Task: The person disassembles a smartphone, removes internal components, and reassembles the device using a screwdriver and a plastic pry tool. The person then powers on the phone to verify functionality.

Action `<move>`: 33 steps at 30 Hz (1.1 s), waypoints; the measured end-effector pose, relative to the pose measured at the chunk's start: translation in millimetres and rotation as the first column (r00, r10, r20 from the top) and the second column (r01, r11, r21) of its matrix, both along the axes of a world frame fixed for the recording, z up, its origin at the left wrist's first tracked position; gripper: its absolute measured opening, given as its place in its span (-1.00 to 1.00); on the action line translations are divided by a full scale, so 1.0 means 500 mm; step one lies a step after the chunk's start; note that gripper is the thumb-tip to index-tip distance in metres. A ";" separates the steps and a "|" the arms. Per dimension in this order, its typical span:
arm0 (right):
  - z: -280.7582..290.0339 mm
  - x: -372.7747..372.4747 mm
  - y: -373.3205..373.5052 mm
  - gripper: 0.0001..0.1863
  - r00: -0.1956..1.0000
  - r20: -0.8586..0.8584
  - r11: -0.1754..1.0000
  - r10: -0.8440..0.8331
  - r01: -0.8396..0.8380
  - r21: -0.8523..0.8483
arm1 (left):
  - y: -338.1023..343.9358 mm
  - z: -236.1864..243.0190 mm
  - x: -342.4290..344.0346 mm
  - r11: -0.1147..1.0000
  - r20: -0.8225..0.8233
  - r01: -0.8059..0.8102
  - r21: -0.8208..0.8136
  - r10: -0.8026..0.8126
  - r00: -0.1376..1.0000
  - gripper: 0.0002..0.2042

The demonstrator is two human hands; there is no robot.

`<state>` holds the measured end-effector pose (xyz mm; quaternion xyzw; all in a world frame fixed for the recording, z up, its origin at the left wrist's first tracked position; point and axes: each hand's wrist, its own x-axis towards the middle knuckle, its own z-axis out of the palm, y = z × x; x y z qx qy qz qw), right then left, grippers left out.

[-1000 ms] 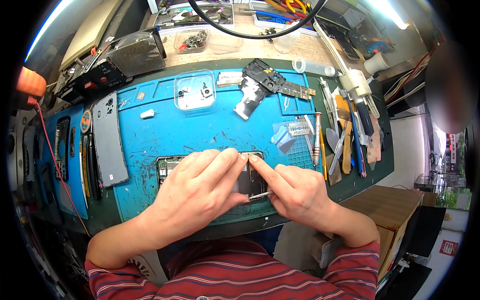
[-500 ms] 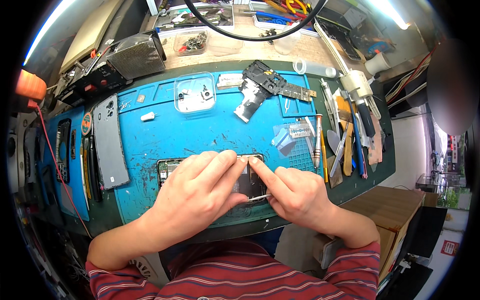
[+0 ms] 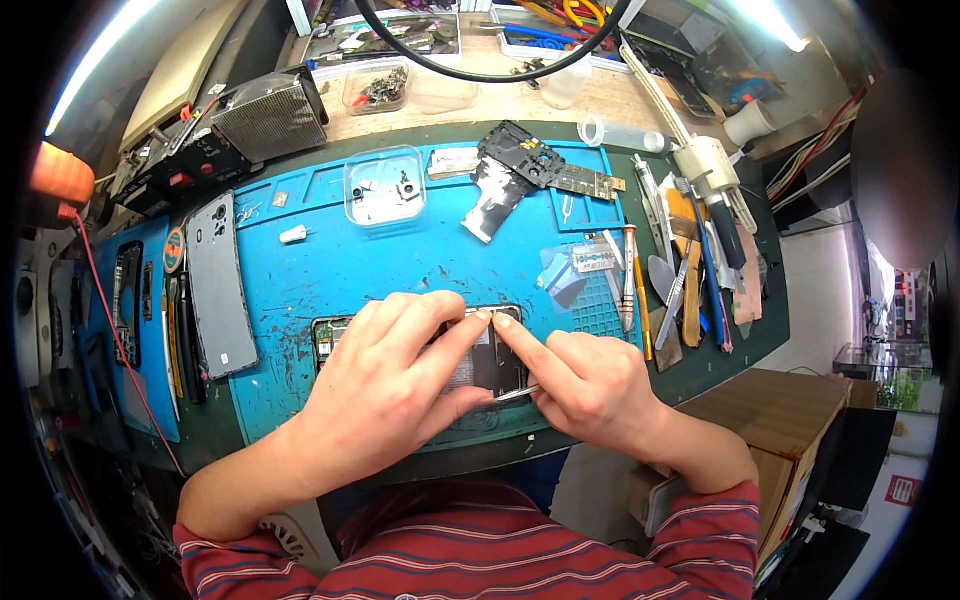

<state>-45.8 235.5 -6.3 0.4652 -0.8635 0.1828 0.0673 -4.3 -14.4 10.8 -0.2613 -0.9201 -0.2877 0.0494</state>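
An opened phone (image 3: 511, 372) with bare inner parts lies crosswise on the blue mat, its middle largely covered by my hands. My left hand (image 3: 385, 385) spans it, fingers at the far edge and thumb at the near edge, gripping it. The index finger of my right hand (image 3: 592, 380) stretches to the far edge, its tip beside the left fingertips. Thin metal tweezers (image 3: 514, 394) stick out from the curled fingers of that hand, pointing left across the near edge. What lies under the fingertips is hidden.
A grey phone back cover (image 3: 222, 285) lies at left. Beyond my hands are a clear parts box (image 3: 384, 215) and a dismantled phone assembly (image 3: 515, 165). At right are a screwdriver (image 3: 629, 285), a razor blade (image 3: 594, 258) and several brushes and tools. A black cable loop (image 3: 470, 76) hangs at the top.
The left index finger has shifted slightly, and a bit more of the phone's far edge shows. The whole view has moved a little; both hands keep nearly the same pose.
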 end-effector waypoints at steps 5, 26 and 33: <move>-0.001 0.001 0.000 -0.31 1.000 -0.001 1.000 0.004 -0.004 -0.017 | -0.007 -0.005 0.000 0.999 -0.021 0.028 -0.041 -0.029 0.999 -0.35; -0.007 0.008 0.003 -0.25 1.000 -0.016 0.999 -0.005 0.005 -0.037 | 0.000 -0.011 0.002 0.983 -0.136 0.035 -0.178 -0.060 0.989 -0.39; -0.014 0.008 0.008 -0.34 0.995 -0.095 0.999 0.017 -0.021 -0.049 | 0.001 -0.013 0.002 0.983 -0.199 0.041 -0.179 -0.077 0.977 -0.50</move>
